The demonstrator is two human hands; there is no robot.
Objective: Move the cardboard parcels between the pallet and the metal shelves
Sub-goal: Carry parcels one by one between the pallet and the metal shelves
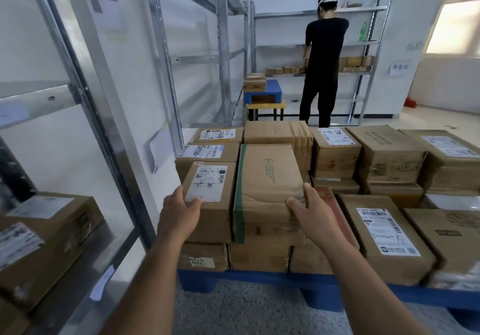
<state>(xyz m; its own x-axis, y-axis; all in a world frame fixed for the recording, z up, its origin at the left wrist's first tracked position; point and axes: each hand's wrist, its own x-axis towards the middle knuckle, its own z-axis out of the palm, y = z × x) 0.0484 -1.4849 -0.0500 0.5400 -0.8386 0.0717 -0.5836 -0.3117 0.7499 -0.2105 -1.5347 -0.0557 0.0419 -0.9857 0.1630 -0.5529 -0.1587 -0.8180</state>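
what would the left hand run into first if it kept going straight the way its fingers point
It is already there: the left hand grips the near left corner of the labelled parcel. Pushing straight on would probably just press into that parcel.

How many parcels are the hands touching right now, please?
2: the left hand holds the white-labelled parcel, the right hand the green-taped parcel beside it, both atop the stack on the pallet.

parcel depot; labelled cardboard parcels (268,179); blue pallet (259,280); metal shelves (311,44)
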